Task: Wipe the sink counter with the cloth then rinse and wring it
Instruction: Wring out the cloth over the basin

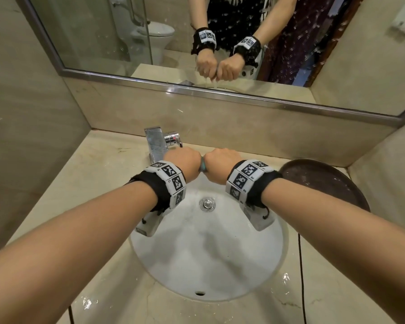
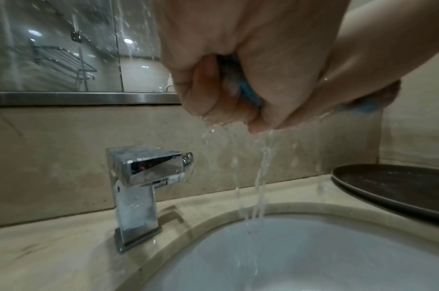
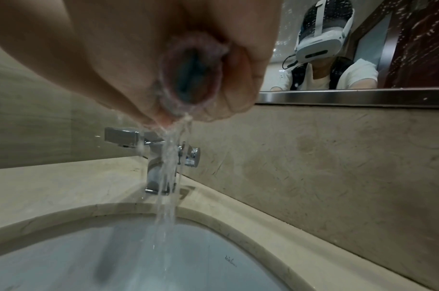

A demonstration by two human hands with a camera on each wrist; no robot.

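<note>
Both fists meet over the back of the white sink (image 1: 262, 274). My left hand (image 1: 181, 160) and my right hand (image 1: 222, 160) each grip one end of a rolled blue cloth (image 1: 202, 165), and only a short strip of it shows between them. In the left wrist view the cloth (image 2: 248, 92) peeks out between my curled fingers, and water runs off them into the sink (image 2: 313, 256). The right wrist view shows the cloth (image 3: 188, 78) bunched inside my fist, with a stream of water falling into the basin (image 3: 113, 256).
A chrome faucet (image 1: 158, 142) stands on the beige counter (image 1: 98, 174) just left of my left hand. A dark round tray (image 1: 332, 181) lies on the counter at the right. The mirror (image 1: 150, 43) runs along the back wall. A black cable (image 1: 301, 277) crosses the counter's right side.
</note>
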